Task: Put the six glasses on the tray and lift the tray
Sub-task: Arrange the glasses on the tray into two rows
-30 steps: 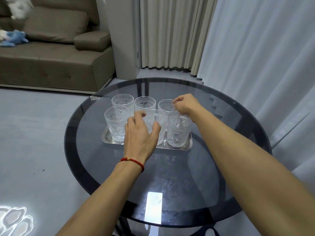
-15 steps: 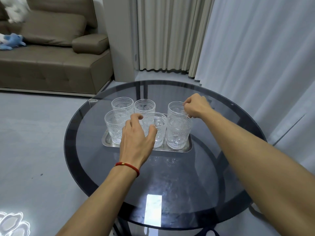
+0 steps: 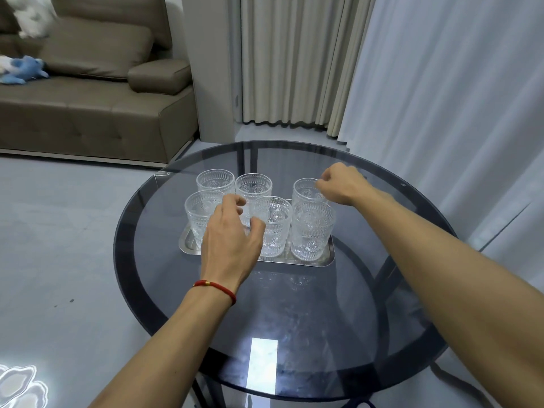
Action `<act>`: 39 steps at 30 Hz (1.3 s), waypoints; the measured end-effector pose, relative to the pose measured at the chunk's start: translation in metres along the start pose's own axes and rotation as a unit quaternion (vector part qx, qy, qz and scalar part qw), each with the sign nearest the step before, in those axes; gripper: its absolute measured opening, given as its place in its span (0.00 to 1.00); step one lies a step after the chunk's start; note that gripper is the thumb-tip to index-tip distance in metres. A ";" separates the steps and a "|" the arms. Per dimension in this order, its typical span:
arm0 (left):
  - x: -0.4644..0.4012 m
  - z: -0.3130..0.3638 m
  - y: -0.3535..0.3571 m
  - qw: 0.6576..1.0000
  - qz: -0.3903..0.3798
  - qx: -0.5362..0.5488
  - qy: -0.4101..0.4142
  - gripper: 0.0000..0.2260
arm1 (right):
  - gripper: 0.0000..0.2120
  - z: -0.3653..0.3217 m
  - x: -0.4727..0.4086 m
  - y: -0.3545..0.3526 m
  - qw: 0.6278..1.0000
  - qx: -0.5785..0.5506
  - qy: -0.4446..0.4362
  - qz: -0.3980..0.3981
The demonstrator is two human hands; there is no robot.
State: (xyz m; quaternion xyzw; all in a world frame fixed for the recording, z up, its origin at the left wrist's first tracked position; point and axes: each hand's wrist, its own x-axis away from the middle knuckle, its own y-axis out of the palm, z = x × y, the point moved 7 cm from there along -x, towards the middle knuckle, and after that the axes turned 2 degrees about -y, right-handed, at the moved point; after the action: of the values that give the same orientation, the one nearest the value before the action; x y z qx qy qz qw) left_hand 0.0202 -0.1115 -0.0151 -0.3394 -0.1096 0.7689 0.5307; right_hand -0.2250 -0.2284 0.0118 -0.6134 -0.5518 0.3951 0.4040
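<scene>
Clear embossed glasses (image 3: 275,225), silver tray (image 3: 329,259), smoky grey table (image 3: 294,319).

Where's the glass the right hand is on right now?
In the head view, the right hand pinches the rim of the back-right glass, at the tray's far right corner, just behind the front-right glass.

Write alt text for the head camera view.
Six patterned clear glasses stand in two rows on a metal tray on a round dark glass table. The right hand pinches the rim of the back-right glass; the left hand hovers by the front-middle glass.
</scene>
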 end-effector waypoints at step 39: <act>-0.011 -0.011 -0.039 0.991 0.087 -0.106 0.010 0.13 | 0.30 -0.063 0.007 0.019 0.964 0.089 -0.223 -0.111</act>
State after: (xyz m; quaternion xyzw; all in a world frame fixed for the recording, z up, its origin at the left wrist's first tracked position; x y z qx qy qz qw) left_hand 0.0583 -0.1078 0.0019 -0.4097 -0.1546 0.7927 0.4240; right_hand -0.1586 -0.2260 0.0169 -0.4057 -0.6553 0.5222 0.3650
